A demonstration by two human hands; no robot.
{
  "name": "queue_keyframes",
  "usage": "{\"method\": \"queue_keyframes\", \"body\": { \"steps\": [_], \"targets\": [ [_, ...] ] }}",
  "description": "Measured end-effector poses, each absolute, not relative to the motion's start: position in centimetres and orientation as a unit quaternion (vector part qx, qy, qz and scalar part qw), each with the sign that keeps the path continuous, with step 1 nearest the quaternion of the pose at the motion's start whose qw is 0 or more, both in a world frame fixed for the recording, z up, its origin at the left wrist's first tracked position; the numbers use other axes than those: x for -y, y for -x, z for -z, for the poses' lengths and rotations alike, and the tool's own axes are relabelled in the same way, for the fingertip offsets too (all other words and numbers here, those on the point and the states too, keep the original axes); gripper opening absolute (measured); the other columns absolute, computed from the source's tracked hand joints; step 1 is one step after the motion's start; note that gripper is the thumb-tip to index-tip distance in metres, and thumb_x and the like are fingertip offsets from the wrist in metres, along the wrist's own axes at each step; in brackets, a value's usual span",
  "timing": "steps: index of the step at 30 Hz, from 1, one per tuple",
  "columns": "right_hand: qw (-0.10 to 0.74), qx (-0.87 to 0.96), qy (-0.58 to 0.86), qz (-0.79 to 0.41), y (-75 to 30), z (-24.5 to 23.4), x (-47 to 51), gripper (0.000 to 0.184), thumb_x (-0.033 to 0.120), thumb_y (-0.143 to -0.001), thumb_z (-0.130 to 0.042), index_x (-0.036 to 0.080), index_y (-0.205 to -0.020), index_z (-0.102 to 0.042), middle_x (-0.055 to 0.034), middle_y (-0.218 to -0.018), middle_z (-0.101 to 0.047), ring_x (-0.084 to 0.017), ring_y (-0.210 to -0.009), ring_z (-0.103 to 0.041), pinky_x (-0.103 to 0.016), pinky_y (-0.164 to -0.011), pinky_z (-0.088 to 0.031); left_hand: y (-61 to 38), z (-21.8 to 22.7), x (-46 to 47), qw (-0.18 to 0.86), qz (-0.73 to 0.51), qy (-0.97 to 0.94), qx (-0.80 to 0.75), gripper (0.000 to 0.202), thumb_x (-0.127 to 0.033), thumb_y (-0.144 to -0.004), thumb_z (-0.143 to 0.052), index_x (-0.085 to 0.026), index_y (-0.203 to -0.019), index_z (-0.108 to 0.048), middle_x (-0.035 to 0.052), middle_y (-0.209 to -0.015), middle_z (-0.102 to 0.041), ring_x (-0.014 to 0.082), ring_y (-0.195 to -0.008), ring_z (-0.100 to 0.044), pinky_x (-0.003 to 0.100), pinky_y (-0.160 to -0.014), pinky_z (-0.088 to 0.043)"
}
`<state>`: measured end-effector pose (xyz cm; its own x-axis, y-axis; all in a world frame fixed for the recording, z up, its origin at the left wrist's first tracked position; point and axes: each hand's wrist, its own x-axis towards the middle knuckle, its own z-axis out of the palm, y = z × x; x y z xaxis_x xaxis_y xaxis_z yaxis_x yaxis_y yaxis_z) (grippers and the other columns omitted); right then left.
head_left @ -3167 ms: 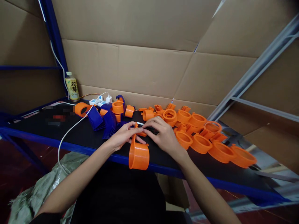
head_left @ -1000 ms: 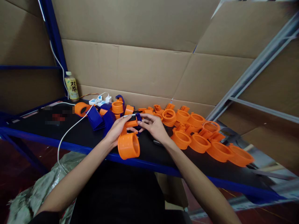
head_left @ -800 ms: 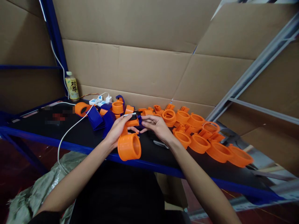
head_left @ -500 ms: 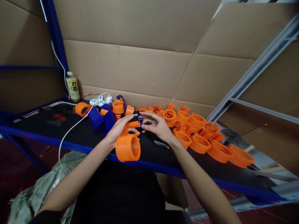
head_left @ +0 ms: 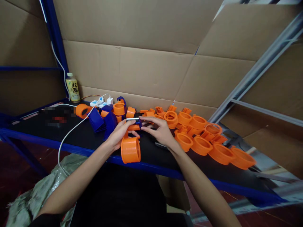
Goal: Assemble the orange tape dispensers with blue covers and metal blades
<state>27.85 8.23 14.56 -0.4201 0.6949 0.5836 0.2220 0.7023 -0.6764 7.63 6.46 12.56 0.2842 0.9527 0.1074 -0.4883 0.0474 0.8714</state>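
My left hand (head_left: 118, 134) is closed around an orange tape dispenser (head_left: 131, 150), its round tape hub hanging below the hand toward me. A toothed metal blade (head_left: 132, 119) runs along the dispenser's upper end, with my left thumb pressed just under it. Beside the blade sits a small dark-blue plastic part (head_left: 139, 123). My right hand (head_left: 159, 128) pinches that blue part between thumb and fingertips; the fingers partly hide it. Below my right wrist a dark utility knife (head_left: 161, 145) lies on the black tabletop (head_left: 151, 154), partly covered.
Several orange dispenser bodies (head_left: 201, 145) stand in rows at the right. Blue plastic parts (head_left: 96, 120) and more orange pieces lie left of my hands. A white cable (head_left: 68, 134) crosses the table edge from a power strip (head_left: 97, 102). A yellow-labelled bottle (head_left: 73, 88) stands back left.
The dispenser has turned in my left hand, so the toothed blade now faces up more plainly. My right fingers have closed in on the blue part at its end.
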Motion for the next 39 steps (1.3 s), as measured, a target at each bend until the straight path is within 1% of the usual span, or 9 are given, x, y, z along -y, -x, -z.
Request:
{"method": "queue_keyframes", "body": {
  "steps": [5, 12, 18, 22, 25, 30, 33, 36, 39],
  "targets": [
    [0.447, 0.819, 0.272, -0.236, -27.9, -14.4, -8.1, 0.042, 0.033, -0.086, -0.078, 0.028, -0.127, -0.072, -0.006, -0.117, -0.076, -0.021, -0.098, -0.075, -0.038, -0.087, -0.064, -7.3, -12.8, -6.2, 0.656, -0.528, -0.463, -0.278, 0.025, -0.019, -0.076, -0.068, -0.018, -0.1, -0.06, 0.0014, -0.074, -0.066, 0.0164, -0.057, -0.065, 0.033, -0.054, -0.06],
    [0.473, 0.825, 0.239, -0.195, -28.1, -14.4, -8.1, 0.034, 0.031, -0.085, -0.08, 0.027, -0.118, -0.074, -0.0073, -0.125, -0.074, -0.022, -0.101, -0.075, -0.038, -0.084, -0.065, -7.5, -13.2, -5.7, 0.578, -0.533, -0.532, -0.314, 0.022, -0.021, -0.08, -0.065, -0.018, -0.101, -0.057, -0.0017, -0.073, -0.062, 0.011, -0.054, -0.057, 0.025, -0.052, -0.054],
    [0.484, 0.838, 0.226, -0.111, -27.9, -14.3, -7.7, 0.025, 0.031, -0.084, -0.081, 0.027, -0.109, -0.077, -0.0093, -0.125, -0.074, -0.027, -0.116, -0.07, -0.046, -0.097, -0.059, -7.5, -13.0, -5.7, 0.567, -0.523, -0.554, -0.313, 0.026, -0.024, -0.082, -0.067, -0.019, -0.106, -0.058, -0.0034, -0.069, -0.061, 0.0118, -0.053, -0.057, 0.025, -0.052, -0.054],
    [0.51, 0.812, 0.256, -0.12, -27.7, -14.2, -7.4, 0.024, 0.035, -0.085, -0.08, 0.027, -0.108, -0.077, -0.0092, -0.124, -0.074, -0.028, -0.116, -0.07, -0.05, -0.103, -0.055, -7.0, -13.6, -5.3, 0.623, -0.531, -0.518, -0.249, 0.034, -0.022, -0.08, -0.07, -0.019, -0.113, -0.062, 0.0057, -0.095, -0.073, 0.0198, -0.077, -0.071, 0.031, -0.062, -0.06],
    [0.538, 0.794, 0.259, -0.118, -27.7, -14.4, -7.6, 0.017, 0.035, -0.085, -0.079, 0.026, -0.1, -0.078, -0.0081, -0.119, -0.076, -0.028, -0.116, -0.069, -0.051, -0.107, -0.052, -6.4, -14.6, -4.9, 0.7, -0.514, -0.478, -0.128, 0.036, -0.021, -0.083, -0.067, -0.019, -0.118, -0.064, 0.0111, -0.121, -0.071, 0.0265, -0.104, -0.072, 0.041, -0.081, -0.062],
    [0.539, 0.799, 0.239, -0.116, -27.9, -15.2, -7.7, 0.011, 0.031, -0.09, -0.073, 0.029, -0.1, -0.079, -0.0057, -0.122, -0.074, -0.026, -0.119, -0.066, -0.051, -0.11, -0.048, -6.0, -14.7, -5.1, 0.713, -0.508, -0.479, -0.068, 0.028, -0.024, -0.088, -0.072, -0.016, -0.115, -0.069, 0.0136, -0.122, -0.072, 0.0283, -0.114, -0.069, 0.047, -0.098, -0.057],
    [0.547, 0.787, 0.245, -0.147, -27.8, -15.5, -7.3, 0.016, 0.036, -0.096, -0.066, 0.03, -0.102, -0.079, -0.0058, -0.125, -0.073, -0.026, -0.121, -0.064, -0.049, -0.108, -0.05, -6.1, -14.1, -5.7, 0.678, -0.549, -0.48, -0.093, 0.028, -0.033, -0.084, -0.079, -0.011, -0.102, -0.074, 0.0143, -0.106, -0.076, 0.0264, -0.098, -0.073, 0.043, -0.093, -0.059],
    [0.535, 0.766, 0.259, -0.245, -27.5, -15.9, -6.5, 0.035, 0.052, -0.1, -0.054, 0.028, -0.107, -0.079, -0.0079, -0.118, -0.074, -0.025, -0.107, -0.069, -0.043, -0.09, -0.059, -5.9, -14.0, -6.1, 0.638, -0.593, -0.474, -0.132, 0.027, -0.032, -0.078, -0.085, -0.011, -0.091, -0.076, 0.0118, -0.093, -0.077, 0.0221, -0.084, -0.074, 0.036, -0.085, -0.06],
    [0.446, 0.812, 0.246, -0.287, -27.0, -17.0, -5.5, 0.055, 0.067, -0.099, -0.044, 0.026, -0.112, -0.078, -0.0085, -0.119, -0.074, -0.026, -0.111, -0.069, -0.046, -0.102, -0.054, -5.1, -14.7, -6.0, 0.596, -0.638, -0.463, -0.152, 0.023, -0.028, -0.073, -0.087, -0.012, -0.086, -0.077, 0.0098, -0.091, -0.077, 0.0212, -0.083, -0.074, 0.031, -0.08, -0.059]
  ]
}}
